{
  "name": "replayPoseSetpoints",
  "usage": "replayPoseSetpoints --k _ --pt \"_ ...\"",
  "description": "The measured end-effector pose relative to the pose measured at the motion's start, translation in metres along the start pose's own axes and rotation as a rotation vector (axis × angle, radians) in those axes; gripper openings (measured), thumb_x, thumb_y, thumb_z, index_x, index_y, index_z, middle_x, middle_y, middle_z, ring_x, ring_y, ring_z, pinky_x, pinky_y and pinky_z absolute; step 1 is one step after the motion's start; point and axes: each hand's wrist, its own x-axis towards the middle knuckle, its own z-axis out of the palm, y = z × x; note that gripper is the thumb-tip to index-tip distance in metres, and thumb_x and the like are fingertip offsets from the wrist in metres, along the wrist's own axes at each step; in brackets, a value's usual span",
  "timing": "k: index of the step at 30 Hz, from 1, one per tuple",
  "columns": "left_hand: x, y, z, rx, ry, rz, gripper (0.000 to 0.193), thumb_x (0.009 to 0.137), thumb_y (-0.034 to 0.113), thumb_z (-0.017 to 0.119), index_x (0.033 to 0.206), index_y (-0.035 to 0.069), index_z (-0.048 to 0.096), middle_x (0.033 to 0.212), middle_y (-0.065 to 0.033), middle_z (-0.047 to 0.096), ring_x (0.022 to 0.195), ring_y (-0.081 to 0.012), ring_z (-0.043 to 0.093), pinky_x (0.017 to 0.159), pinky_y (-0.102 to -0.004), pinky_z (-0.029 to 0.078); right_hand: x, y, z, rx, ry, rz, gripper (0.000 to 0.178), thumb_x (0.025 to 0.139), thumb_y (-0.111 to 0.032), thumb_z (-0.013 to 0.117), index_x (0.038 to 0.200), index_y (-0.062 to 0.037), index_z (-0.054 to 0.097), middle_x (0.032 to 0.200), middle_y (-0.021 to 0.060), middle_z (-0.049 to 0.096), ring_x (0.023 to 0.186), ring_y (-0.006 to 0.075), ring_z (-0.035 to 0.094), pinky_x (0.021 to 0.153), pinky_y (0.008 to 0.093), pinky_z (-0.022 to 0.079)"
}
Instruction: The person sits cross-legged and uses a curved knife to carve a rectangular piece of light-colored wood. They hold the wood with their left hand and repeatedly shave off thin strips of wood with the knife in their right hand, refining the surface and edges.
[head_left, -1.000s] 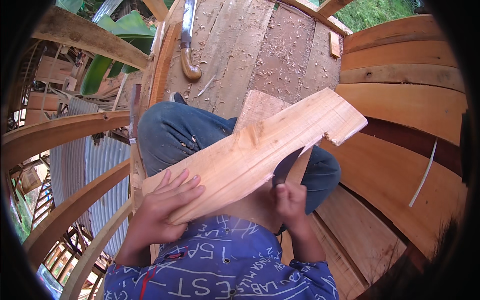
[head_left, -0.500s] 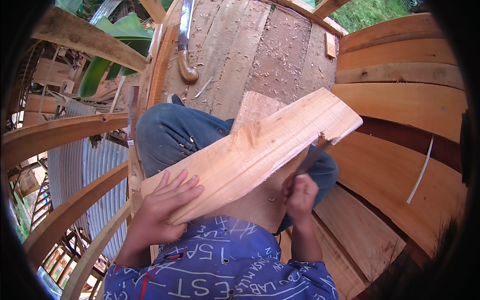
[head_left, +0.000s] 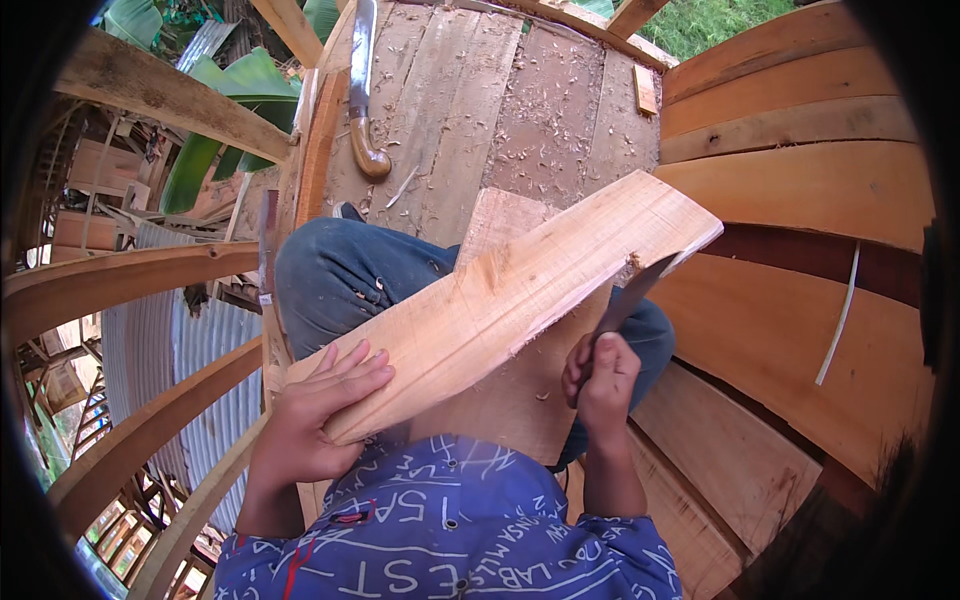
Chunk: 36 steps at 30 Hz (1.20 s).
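Note:
A pale wooden plank [head_left: 500, 300] lies slantwise across my lap, its far end up to the right. My left hand [head_left: 320, 410] holds the near left end, fingers laid over the top face; the thumb is hidden. In my right hand [head_left: 603, 378] is a knife [head_left: 634, 292] with a dark, broad blade, its handle hidden in my closed fist. The blade meets the plank's right edge near the far end, at a small rough notch [head_left: 634, 262]. Another board [head_left: 500, 225] sticks out from beneath the plank.
A machete [head_left: 364, 95] with a curved wooden handle lies on the plank floor [head_left: 455, 110] among shavings. A small wood block [head_left: 645, 90] rests at the far right. Board walling [head_left: 790, 190] stands to my right; open framing and corrugated sheet [head_left: 200, 345] are on my left.
The knife blade, blurred before, now lies further up along the plank's edge, against the notch. My right hand has shifted slightly. The left hand keeps its hold on the plank.

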Motion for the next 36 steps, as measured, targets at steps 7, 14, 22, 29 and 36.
replayPoseSetpoints --k 7,14,22,29,36 --pt "-0.009 -0.007 0.006 0.036 0.027 0.051 0.075 0.055 -0.002 0.060 0.130 0.007 0.063 0.135 -0.0173 0.059 0.137 -0.0390 0.043 0.117 -0.0572 0.019 -0.005 -0.005 0.001 0.050 -0.203 0.071 0.044 0.106 -0.031 0.044 0.073 -0.0042 0.053 0.060 0.0008 0.050 0.052 0.0089 0.047 0.049 0.0258 0.038" --pt "-0.013 -0.011 0.008 0.039 0.032 0.063 0.078 0.053 0.000 0.058 0.130 0.006 0.062 0.135 -0.0160 0.060 0.137 -0.0371 0.043 0.118 -0.0574 0.018 -0.012 0.008 0.001 -0.032 -0.285 -0.111 0.041 0.106 -0.031 0.044 0.074 -0.0049 0.050 0.059 0.0011 0.049 0.047 0.0080 0.045 0.044 0.0238 0.037" --pt "-0.014 -0.015 -0.007 -0.073 -0.002 0.108 0.080 0.051 -0.003 0.055 0.132 -0.002 0.058 0.135 -0.0173 0.060 0.136 -0.0291 0.046 0.118 -0.0428 0.025 -0.002 0.016 -0.038 0.258 -0.054 -0.187 0.037 0.104 -0.032 0.049 0.076 -0.0072 0.046 0.059 0.0011 0.046 0.043 0.0086 0.044 0.039 0.0239 0.037" --pt "-0.036 0.008 -0.019 -0.153 -0.088 0.111 0.086 0.050 -0.003 0.057 0.136 -0.004 0.054 0.138 -0.0149 0.058 0.129 -0.0198 0.052 0.112 -0.0311 0.033 0.045 -0.007 -0.067 0.444 -0.055 -0.039 0.031 0.098 -0.034 0.060 0.082 -0.0082 0.052 0.058 -0.0010 0.048 0.042 0.0090 0.048 0.039 0.0265 0.040" --pt "-0.048 0.016 -0.006 -0.146 -0.065 0.140 0.085 0.051 -0.005 0.058 0.136 -0.003 0.054 0.138 -0.0128 0.058 0.128 -0.0181 0.052 0.111 -0.0289 0.034 0.144 0.011 -0.074 -0.407 0.281 -0.211 0.032 0.088 -0.029 0.068 0.084 0.0017 0.059 0.062 0.0087 0.060 0.047 0.0193 0.059 0.042 0.0354 0.047"
